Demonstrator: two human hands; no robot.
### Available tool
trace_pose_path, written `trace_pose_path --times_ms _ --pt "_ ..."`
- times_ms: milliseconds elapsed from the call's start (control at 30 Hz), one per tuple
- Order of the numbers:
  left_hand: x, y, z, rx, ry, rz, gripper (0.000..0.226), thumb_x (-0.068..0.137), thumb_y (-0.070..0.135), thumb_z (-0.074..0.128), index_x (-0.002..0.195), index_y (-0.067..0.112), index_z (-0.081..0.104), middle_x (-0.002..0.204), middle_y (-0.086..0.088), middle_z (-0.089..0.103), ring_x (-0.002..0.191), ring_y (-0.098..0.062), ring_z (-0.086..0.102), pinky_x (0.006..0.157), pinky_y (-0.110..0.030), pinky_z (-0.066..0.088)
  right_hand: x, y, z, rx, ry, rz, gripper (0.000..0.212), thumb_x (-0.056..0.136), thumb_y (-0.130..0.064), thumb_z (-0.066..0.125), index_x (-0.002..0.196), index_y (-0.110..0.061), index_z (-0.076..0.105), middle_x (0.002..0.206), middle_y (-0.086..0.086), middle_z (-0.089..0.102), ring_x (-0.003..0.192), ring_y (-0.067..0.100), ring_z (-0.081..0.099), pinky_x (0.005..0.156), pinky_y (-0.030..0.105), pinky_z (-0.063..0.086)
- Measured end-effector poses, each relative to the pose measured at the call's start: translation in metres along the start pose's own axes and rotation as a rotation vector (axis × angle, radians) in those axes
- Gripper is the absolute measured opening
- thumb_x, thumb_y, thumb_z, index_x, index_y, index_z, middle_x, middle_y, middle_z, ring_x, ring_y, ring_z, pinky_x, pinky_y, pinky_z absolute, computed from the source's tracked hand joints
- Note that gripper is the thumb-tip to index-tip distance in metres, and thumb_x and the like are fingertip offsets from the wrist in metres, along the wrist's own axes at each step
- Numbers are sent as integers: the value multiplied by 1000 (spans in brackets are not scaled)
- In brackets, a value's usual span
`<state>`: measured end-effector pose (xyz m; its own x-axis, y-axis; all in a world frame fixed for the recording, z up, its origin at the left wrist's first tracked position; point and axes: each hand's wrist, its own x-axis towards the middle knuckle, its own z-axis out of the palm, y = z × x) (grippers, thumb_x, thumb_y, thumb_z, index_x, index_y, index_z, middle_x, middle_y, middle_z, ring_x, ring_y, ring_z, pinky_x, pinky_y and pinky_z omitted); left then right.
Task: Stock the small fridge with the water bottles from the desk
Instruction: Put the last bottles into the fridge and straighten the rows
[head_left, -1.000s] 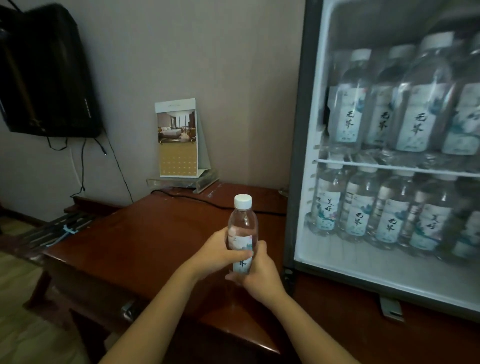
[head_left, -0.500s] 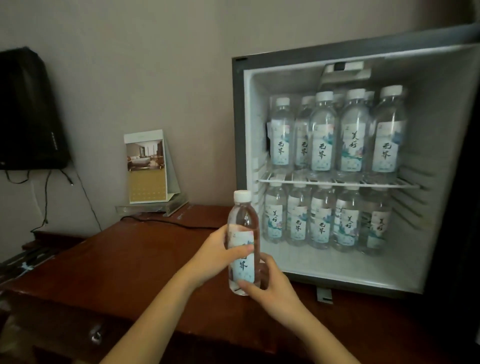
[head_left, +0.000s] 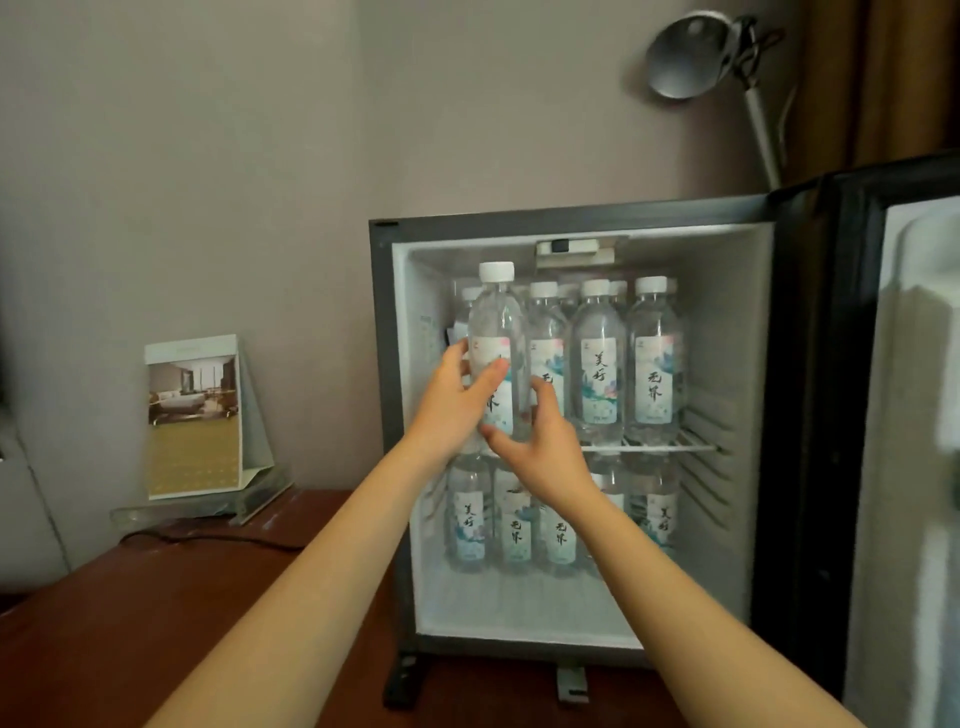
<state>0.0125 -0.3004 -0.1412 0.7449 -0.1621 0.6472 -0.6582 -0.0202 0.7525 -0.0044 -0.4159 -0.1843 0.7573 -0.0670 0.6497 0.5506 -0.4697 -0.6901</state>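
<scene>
A pale standing card calendar (head_left: 195, 415) with a hotel-room photo rests on a clear plastic stand (head_left: 208, 506) beside a black cable (head_left: 208, 538), while a grey metal lamp (head_left: 691, 54) leans against the beige wall (head_left: 208, 156).

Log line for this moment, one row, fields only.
stage: loading | held: bottle, upright | grip: left hand and right hand | at: fridge upper shelf, left front | door: open

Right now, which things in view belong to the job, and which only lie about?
Job: held water bottle, left hand, right hand, fridge, stocked bottles.
Lying about: card stand, lamp, cable.
</scene>
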Motion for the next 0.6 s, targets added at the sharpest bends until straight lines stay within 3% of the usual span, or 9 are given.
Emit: trace_pose_path --times_ms 100,200,267,500,600 --pt "14 -4 3 16 40 -21 43 92 26 54 132 16 39 122 -1 58 104 -10 60 92 -35 50 13 2 5 -33 11 7 79 85 -28 66 146 -14 19 139 5 46 118 11 46 81 8 36" --pt "15 -19 3 50 57 -58 50 92 28 54 136 16 35 131 -4 54 114 -16 56 100 -43 45 13 14 15 -36 -19 46 82 86 -30 64 149 -17 13 150 4 32 133 15 35 100 19 33" --pt "13 -30 3 67 63 -60 54 91 30 54 138 17 32 134 -2 51 117 -16 54 101 -45 44 12 22 20 -65 -11 51 83 87 -32 63 149 -16 10 153 4 27 138 18 29 102 20 28" --pt "10 -48 5 46 54 -56 57 90 32 55 141 25 29 141 1 45 126 -17 47 103 -46 42 7 32 26 -156 117 0 77 84 -36 66 146 -14 26 144 3 43 131 16 41 104 25 37" --pt "6 -53 6 40 51 -75 56 89 30 57 139 25 31 138 0 47 122 -15 50 102 -44 43 9 33 27 -190 147 44 71 83 -38 66 141 -12 36 134 7 51 121 17 48 94 21 38"
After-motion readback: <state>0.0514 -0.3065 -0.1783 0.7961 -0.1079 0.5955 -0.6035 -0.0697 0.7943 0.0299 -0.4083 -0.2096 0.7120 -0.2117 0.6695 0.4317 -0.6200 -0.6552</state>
